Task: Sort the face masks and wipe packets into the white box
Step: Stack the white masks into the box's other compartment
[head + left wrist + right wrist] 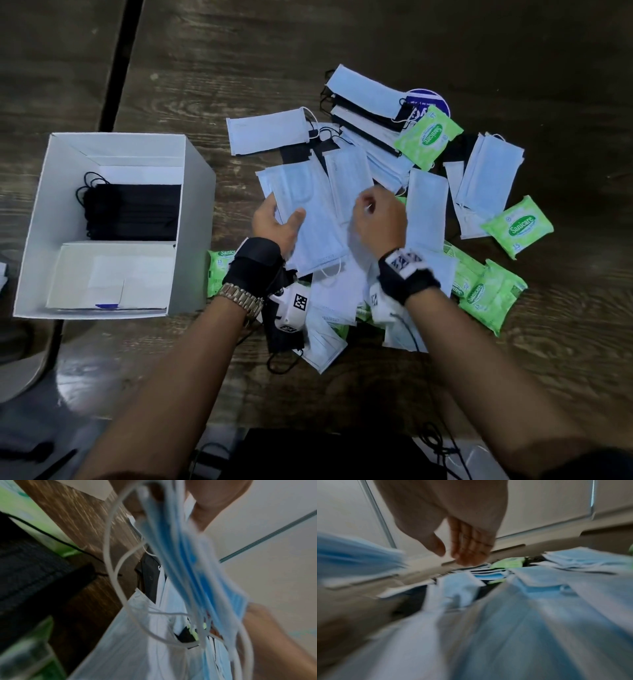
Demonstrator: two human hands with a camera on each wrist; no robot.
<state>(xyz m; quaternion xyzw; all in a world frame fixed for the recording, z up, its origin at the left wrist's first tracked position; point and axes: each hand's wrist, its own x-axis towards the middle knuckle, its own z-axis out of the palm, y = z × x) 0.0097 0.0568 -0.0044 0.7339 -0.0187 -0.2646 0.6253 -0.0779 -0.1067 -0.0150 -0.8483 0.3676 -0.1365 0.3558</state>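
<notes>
White box (200,212) open on the worktop, black masks (133,212) stacked inside, pale blue masks (428,205) and green wipe packets (428,137) heaped loose to its right

Dark wooden table (376,41), round purple-and-white sticker (433,99), black cable (442,448)

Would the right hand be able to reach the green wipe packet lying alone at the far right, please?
Probably yes: the right hand holds nothing visible, and the green wipe packet lies uncovered, with only flat blue masks between.
</notes>
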